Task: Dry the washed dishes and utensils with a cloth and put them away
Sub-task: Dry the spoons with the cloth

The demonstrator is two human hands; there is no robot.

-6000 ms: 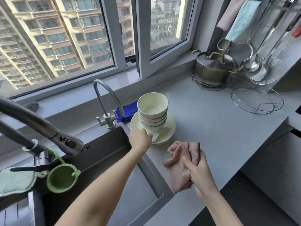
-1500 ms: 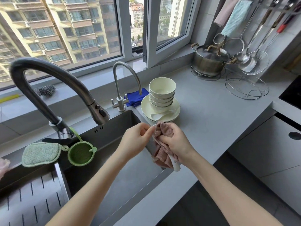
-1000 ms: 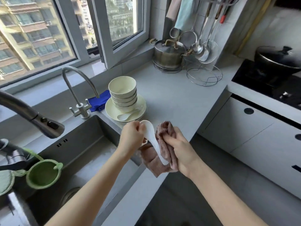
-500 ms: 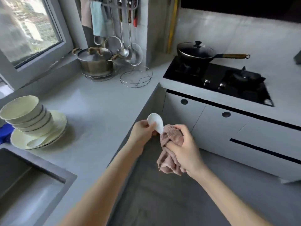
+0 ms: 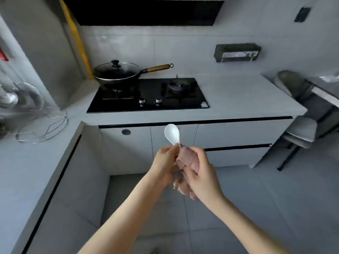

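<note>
Upright, bowl topmost, white spoon (image 5: pixel 171 133) pinched in left hand (image 5: pixel 164 160), touching pink cloth (image 5: pixel 189 156) gripped by right hand (image 5: pixel 200 176).

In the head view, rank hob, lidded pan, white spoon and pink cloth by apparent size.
Hob
Lidded pan
Then pink cloth and white spoon: similar, cloth partly hidden, so unranked.

White spoon (image 5: pixel 172 133) bowl-up, handle wrapped in pink cloth (image 5: pixel 189 158).
</note>
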